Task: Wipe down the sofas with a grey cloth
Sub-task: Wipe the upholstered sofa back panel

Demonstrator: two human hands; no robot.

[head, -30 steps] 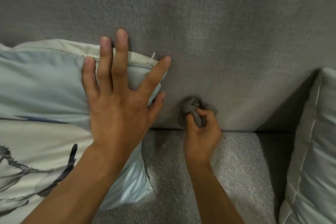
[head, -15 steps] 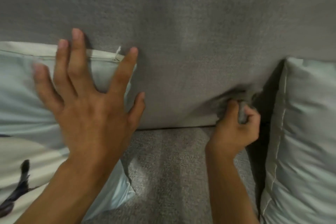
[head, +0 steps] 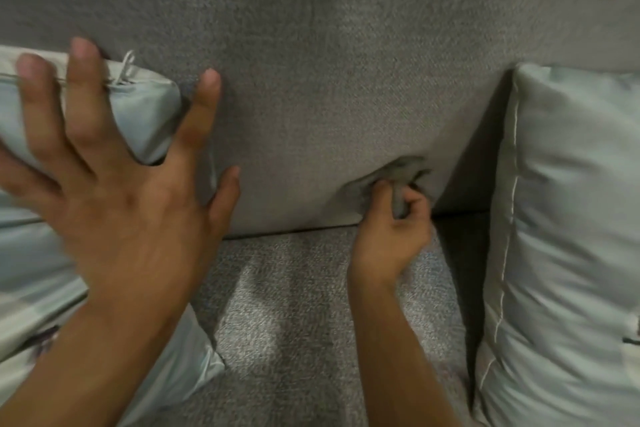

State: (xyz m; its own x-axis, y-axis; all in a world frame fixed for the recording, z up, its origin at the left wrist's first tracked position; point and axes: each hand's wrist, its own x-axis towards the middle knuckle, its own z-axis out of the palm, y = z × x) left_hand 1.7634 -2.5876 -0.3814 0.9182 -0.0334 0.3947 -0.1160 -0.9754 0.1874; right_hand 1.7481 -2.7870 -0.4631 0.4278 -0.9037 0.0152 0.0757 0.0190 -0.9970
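Observation:
The grey sofa backrest (head: 329, 80) fills the upper view, with the grey seat (head: 294, 305) below it. My right hand (head: 391, 236) grips a bunched grey cloth (head: 401, 180) and presses it against the bottom of the backrest, just above the seam. My left hand (head: 114, 191) is spread with straight fingers on a pale blue cushion (head: 145, 114) at the left, holding it back against the backrest.
A second pale blue cushion (head: 568, 236) with white piping stands upright at the right, close to the cloth. A dark gap lies between it and the backrest. Bare seat shows between the two cushions.
My right hand slid the cloth rightward along the base of the backrest, then slightly back left. The left cushion shifted left under my left hand, and the right cushion came further into view.

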